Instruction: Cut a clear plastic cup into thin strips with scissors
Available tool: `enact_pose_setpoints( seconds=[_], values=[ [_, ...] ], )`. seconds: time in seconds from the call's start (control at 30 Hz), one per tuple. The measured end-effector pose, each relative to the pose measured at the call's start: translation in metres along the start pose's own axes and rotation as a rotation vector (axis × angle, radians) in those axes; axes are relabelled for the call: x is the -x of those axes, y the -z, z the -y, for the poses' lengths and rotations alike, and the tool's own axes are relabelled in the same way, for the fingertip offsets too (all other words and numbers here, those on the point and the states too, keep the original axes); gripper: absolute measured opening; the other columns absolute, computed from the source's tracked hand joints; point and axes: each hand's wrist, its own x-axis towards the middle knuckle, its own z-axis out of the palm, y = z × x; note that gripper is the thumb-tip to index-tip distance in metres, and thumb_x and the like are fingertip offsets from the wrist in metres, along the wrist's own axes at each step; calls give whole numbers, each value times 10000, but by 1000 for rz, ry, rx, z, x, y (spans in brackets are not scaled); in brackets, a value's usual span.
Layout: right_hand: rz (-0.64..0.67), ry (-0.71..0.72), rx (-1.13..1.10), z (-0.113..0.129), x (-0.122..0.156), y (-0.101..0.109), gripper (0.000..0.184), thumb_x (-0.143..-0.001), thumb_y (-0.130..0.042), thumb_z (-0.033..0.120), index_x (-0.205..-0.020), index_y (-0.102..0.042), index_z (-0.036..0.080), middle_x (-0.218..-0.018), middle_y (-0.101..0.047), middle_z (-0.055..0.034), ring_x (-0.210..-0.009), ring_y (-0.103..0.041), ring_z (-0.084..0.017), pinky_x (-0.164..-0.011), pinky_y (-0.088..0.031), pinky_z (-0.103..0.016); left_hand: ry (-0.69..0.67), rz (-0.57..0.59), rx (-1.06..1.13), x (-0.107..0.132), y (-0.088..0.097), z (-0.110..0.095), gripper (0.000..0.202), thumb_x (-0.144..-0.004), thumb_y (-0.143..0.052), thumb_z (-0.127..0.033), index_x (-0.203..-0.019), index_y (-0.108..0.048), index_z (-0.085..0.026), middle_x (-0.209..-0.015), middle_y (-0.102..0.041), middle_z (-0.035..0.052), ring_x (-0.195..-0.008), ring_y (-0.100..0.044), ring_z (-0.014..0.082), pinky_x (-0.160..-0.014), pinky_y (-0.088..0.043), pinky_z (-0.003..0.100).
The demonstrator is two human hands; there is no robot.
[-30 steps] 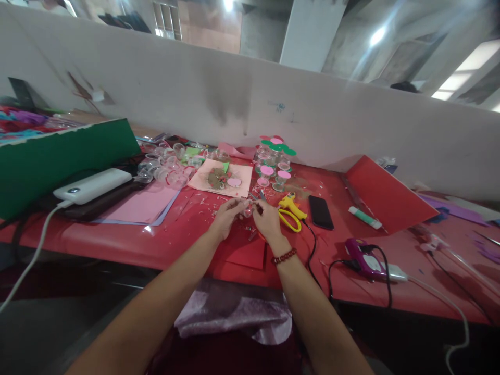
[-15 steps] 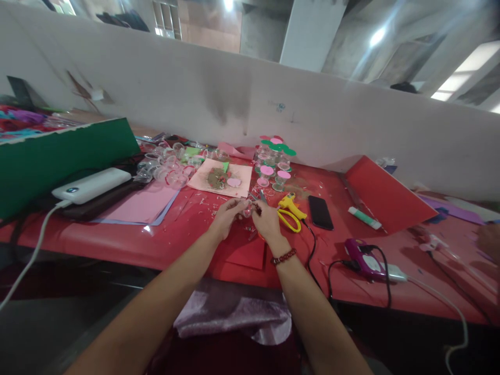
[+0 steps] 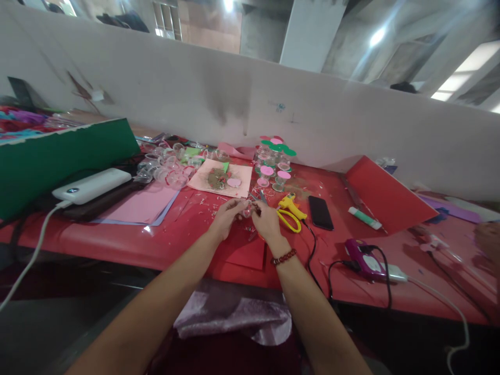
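Observation:
Over the red table, a small clear plastic cup with a pinkish tint is held between my two hands. My left hand has its fingers closed around the cup's left side. Bent and closed, the fingers of my right hand meet the cup from the right; their tips are partly hidden. Just beyond them lie scissor blades, and a yellow scissor handle shows right of that hand. A yellow glue gun rests there too. Red card lies below my hands.
Stacked cups with paper discs stand at the back. Loose clear cups pile up left of a pink sheet. A phone, purple power adapter, cables and white power bank lie around. Another person's hand shows far right.
My hands and the cup stay almost in place, with only slight finger movement. At the far right, the other person's hand has shifted a little.

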Motion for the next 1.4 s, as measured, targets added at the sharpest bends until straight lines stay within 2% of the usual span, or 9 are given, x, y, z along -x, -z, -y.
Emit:
enact_pose_setpoints(
  seconds=[0.33, 0.6, 0.83, 1.0, 1.23, 1.4],
  values=[
    [-18, 20, -2, -1, 1, -1, 200, -836, -471, 209, -928, -648, 209, -777, -691, -25, -676, -609, -171, -611, -389, -251, -2, 8, -9, 0, 0, 1, 295, -654, -770, -399, -804, -695, -156, -690, -620, 6, -579, -501, 87, -540, -347, 232],
    [-32, -31, -133, -2, -1, -2, 221, -794, -474, 202, -915, -659, 206, -755, -675, -3, -659, -585, -151, -624, -414, -239, 1, 29, 10, 1, 1, 0, 303, -653, -770, -393, -838, -706, -162, -704, -639, 11, -590, -529, 89, -540, -358, 226],
    [-62, -21, -194, -1, 0, -2, 194, -813, -487, 252, -898, -655, 201, -796, -692, -14, -678, -602, -149, -650, -441, -241, -16, 29, 25, 1, 0, -2, 312, -649, -775, -383, -854, -707, -157, -817, -680, 41, -616, -553, 93, -557, -381, 230],
    [-81, -38, -239, -1, 0, -3, 193, -831, -500, 304, -888, -652, 199, -767, -685, -9, -659, -601, -142, -630, -434, -233, -24, 36, 52, 2, 0, -2, 321, -655, -776, -366, -888, -703, -156, -818, -676, 34, -622, -548, 91, -573, -395, 227],
    [-104, -68, -211, 1, 0, -2, 146, -803, -533, 269, -811, -655, 189, -698, -656, 6, -612, -557, -131, -612, -415, -229, -23, 70, 75, 0, 1, 1, 325, -655, -781, -345, -901, -691, -151, -815, -674, 35, -646, -568, 100, -609, -422, 234],
    [-94, -69, -286, 1, -1, -3, 189, -800, -538, 240, -909, -685, 195, -819, -711, -16, -699, -609, -143, -676, -455, -240, -34, 62, 92, 0, 1, 2, 343, -640, -793, -334, -913, -684, -157, -884, -684, 46, -737, -605, 129, -681, -458, 252]
  ],
)
